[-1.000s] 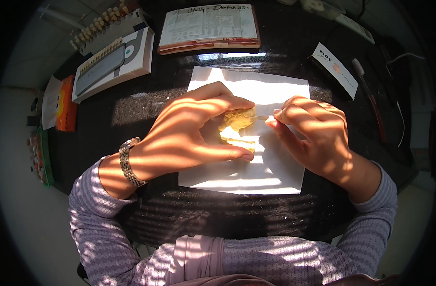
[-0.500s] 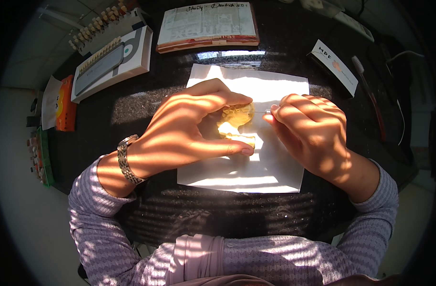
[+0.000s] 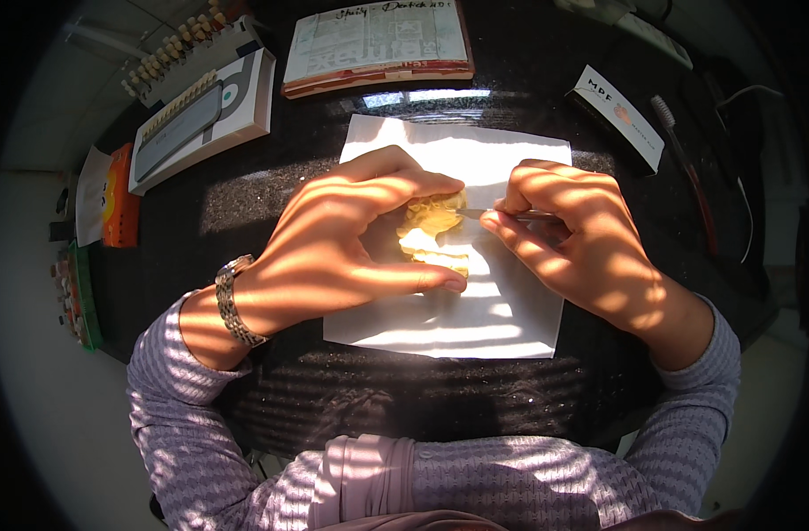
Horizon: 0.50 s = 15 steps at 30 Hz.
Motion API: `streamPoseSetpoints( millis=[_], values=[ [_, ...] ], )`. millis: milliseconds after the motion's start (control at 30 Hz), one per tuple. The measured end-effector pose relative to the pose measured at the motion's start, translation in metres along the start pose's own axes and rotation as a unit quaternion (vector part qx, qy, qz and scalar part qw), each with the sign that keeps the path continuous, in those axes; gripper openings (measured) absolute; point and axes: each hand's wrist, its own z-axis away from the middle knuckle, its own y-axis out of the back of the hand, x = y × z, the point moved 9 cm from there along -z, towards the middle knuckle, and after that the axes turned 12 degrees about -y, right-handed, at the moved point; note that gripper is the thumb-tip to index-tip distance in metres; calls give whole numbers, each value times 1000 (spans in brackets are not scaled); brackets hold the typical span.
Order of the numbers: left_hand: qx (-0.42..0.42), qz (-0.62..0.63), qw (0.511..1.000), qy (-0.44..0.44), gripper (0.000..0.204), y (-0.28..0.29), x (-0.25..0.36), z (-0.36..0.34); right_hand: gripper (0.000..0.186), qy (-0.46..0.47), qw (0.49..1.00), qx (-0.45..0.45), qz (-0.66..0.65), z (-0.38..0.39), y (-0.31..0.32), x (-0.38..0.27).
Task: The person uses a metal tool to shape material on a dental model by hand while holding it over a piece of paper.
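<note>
My left hand (image 3: 342,226) is closed around a yellow dental cast (image 3: 433,219), thumb on its near end and fingers at its far edge. Sunlight washes out much of the cast's surface, and part of it is hidden by the hand. From the right, my right hand (image 3: 586,234) pinches a thin metal dental instrument (image 3: 471,213) between thumb and fingers. Its slim tip reaches the cast's right side; whether it touches cannot be made out. Beneath both lies a white sheet of paper (image 3: 404,333), striped with light and shadow.
A notebook (image 3: 378,44) lies at the back. Back left are a white box (image 3: 254,102) and a tooth shade guide (image 3: 179,49), with an orange packet (image 3: 121,195) nearer. At right are a small white-and-black box (image 3: 621,115) and a toothbrush (image 3: 683,159).
My right hand has turned and its grip has shifted along the instrument, showing more of the shaft. The instrument's tip now lies at the cast. My left hand keeps its hold.
</note>
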Motion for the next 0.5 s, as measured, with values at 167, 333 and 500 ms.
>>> streamPoseSetpoints(
  millis=[167, 333, 500],
  values=[
    [-1, 6, 1000, -4, 70, -1, 0, -3, 17, 34, 999, 27, 12, 2, 4, -1],
    [6, 14, 1000, -16, 68, -1, 2, -1, 16, 129, 982, 117, 69, 10, 13, -20],
    [9, 11, 1000, -16, 67, -1, 0, 0, 17, 173, 968, 112, 142, 14, 9, -34]
  ],
)
